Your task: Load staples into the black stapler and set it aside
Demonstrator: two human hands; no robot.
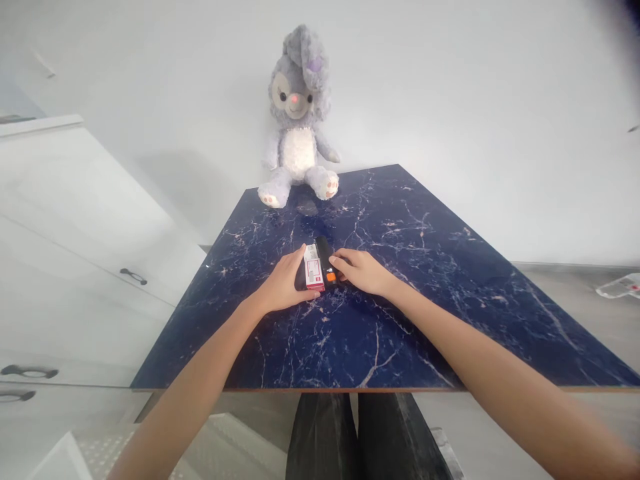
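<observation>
Plain white wall (450, 100) stands behind a dark blue, marble-patterned tabletop (425, 327) threaded with pale veins, its near edge thinly bordered in brown. Against that wall, at the far end of the tabletop, we see a fluffy grey plush rabbit (299, 150) with a cream belly, a pink nose and feet pointing towards us. To our left is a white cabinet (85, 213) with dark, curved handles (133, 276). Below the near edge we see our own dark-trousered legs (323, 433), and on the pale floor to the right lies a clear item with a red mark (620, 285), too blurred for us to name.

Between our hands, over the middle of the tabletop, is a small white-and-red printed box (313, 268). Our left hand (286, 280) grasps it from the left, thumb at the near end and fingers towards the far end. Just beside the box, on its right, is a slim black object with an orange patch (323, 252). Our right hand (361, 271) touches this object with bent fingers; we cannot tell whether they are clasped around it. More black material shows between the box and our left palm.
</observation>
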